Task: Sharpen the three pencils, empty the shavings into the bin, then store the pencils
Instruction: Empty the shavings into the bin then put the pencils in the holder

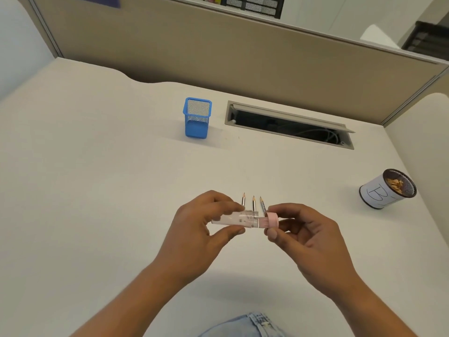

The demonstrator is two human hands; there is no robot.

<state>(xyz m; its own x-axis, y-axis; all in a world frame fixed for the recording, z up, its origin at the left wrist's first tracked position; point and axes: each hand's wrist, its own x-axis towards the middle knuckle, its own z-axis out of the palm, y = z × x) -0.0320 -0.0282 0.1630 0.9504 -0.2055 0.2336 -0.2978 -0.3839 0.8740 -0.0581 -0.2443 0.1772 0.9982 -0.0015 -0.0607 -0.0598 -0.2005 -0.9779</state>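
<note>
My left hand (pixel 206 224) grips the clear tube (pixel 239 218) of the sharpener, held level above the desk. My right hand (pixel 308 237) pinches its pink cap end (pixel 269 220), which sits at the tube's right mouth. Behind them three pencils (pixel 254 203) lie side by side on the desk, sharp tips pointing away; their lower parts are hidden by the sharpener and fingers. The bin (pixel 379 194), a white-wrapped mesh cup with brown shavings inside, stands at the right. A blue mesh pencil holder (pixel 196 122) stands at the back centre.
A grey cable slot (pixel 289 125) is cut into the white desk (pixel 97 166) beside the blue holder. A beige partition wall (pixel 243 52) closes off the back. Denim-clad knees (pixel 247 325) show at the near edge.
</note>
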